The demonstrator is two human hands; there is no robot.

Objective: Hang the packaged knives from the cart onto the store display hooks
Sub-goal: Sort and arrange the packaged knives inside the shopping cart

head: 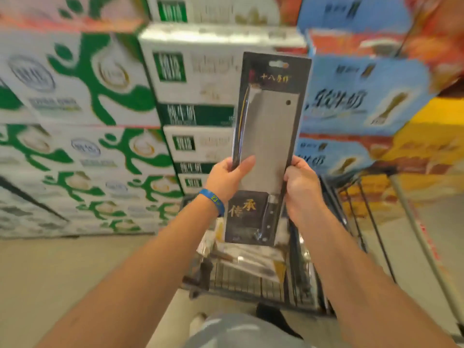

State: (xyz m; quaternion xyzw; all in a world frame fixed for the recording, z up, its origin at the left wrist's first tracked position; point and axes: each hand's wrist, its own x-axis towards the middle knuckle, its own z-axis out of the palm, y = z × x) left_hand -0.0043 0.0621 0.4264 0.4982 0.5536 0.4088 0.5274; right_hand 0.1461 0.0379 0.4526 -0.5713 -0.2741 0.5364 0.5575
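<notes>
I hold a packaged cleaver (270,126) upright in front of me: a dark card with a wide steel blade, a black handle at the bottom and a hang slot at the top. My left hand (227,180) grips the card's left edge, thumb across the front. On the right edge my right hand (300,183) grips the pack at the same height. Below the pack stands a black wire cart (253,277) with several more packaged knives (247,257) lying in it. No display hooks are in view.
Stacked green-and-white milk cartons (82,116) fill the left and centre behind the cart. Blue cartons (359,101) and yellow-orange boxes (424,151) are piled on the right. A beige floor (75,267) lies to the left of the cart. The whole view is motion-blurred.
</notes>
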